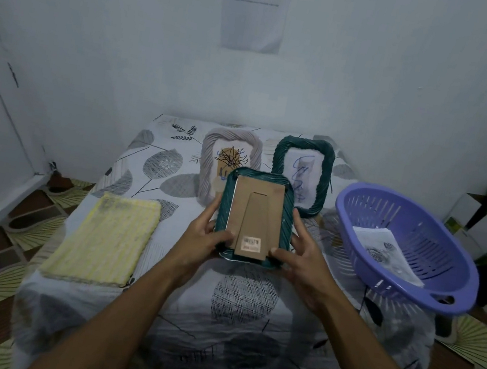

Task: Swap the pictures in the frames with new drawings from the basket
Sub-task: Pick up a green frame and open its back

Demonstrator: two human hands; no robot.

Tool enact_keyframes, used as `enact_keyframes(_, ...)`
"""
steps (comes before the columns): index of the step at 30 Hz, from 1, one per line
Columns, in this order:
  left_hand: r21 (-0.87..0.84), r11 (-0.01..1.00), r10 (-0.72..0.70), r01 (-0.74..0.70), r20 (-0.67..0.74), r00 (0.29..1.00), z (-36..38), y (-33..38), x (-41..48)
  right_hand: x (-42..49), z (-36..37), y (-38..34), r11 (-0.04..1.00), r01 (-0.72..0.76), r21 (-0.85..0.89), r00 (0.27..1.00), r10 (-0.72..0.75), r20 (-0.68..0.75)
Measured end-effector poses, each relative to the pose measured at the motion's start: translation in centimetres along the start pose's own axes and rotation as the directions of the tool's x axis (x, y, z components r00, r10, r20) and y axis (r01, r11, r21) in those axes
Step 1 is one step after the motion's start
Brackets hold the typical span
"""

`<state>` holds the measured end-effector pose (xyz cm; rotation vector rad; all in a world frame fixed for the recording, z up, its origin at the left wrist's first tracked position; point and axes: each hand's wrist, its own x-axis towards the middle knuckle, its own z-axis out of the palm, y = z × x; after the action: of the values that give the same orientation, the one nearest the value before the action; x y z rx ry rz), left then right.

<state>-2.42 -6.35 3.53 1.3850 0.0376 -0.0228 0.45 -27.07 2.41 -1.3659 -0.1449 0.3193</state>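
Left grip (206,236) and right grip (300,260) both grasp the teal frame (256,206) (brown backing toward the camera), held above the desk (242,300). Drawings (385,254) lie in the purple basket (455,261) at right.

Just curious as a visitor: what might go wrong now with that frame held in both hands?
1. The held frame is gripped at its lower sides by the left hand and right hand; opening its back could let it slip.
2. It hovers before the beige frame, which it might knock over.
3. The basket seems to overhang the table; reaching in may tip it.
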Motion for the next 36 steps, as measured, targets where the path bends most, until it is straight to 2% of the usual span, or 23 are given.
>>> enact_keyframes(4, 0.077, 0.997, -0.031, 0.026, 0.061, 0.998, -0.6, 0.0, -0.5, 0.3, -0.3, -0.7, 1.0, -0.024, -0.009, 0.999, 0.025, 0.036)
enact_keyframes(10, 0.004, 1.0, -0.029, 0.029, 0.097, 0.995, -0.9, 0.0, -0.6, 0.5, -0.6, -1.2, 0.999, -0.042, -0.023, 0.996, 0.044, 0.081)
enact_keyframes(22, -0.073, 0.993, -0.078, 0.087, 0.126, 0.989, -0.9, -1.1, -0.3, 0.4, -0.7, -1.1, 0.998, -0.063, -0.011, 0.994, 0.064, 0.084)
enact_keyframes(27, -0.143, 0.982, -0.107, 0.127, 0.141, 0.984, -0.7, -1.6, -0.4, 0.1, -0.8, -0.7, 0.997, -0.077, -0.011, 0.995, 0.078, 0.064)
enact_keyframes(36, -0.171, 0.974, -0.13, 0.15, 0.12, 0.984, -0.5, -1.8, -0.4, 0.2, -0.9, -0.5, 0.996, -0.089, -0.011, 0.995, 0.089, 0.042)
